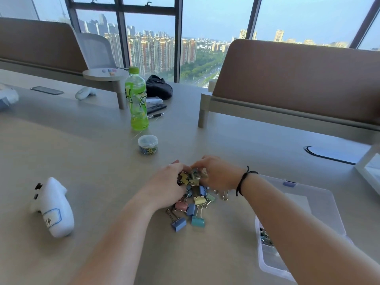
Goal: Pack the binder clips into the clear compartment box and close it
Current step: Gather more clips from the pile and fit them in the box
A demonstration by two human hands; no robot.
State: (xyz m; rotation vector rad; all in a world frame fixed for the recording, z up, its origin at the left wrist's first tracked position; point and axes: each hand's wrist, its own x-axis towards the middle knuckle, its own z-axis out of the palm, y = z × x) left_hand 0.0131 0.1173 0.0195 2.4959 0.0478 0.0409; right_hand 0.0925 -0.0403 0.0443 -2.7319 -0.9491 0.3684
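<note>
both hands, left hand [168, 182] and right hand [216, 173], fingers curled around a clump of binder clips [193, 194] on the table [102, 161], clear compartment box [298, 223] open just right

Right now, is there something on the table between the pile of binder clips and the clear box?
Nothing visible. The binder clips lie under both hands, and the table between them and the open clear box is bare. Only the right forearm reaches across above the box.

Grey table [98, 153] — binder clips [192, 204], compartment box [304, 204], bottle [136, 99].
</note>
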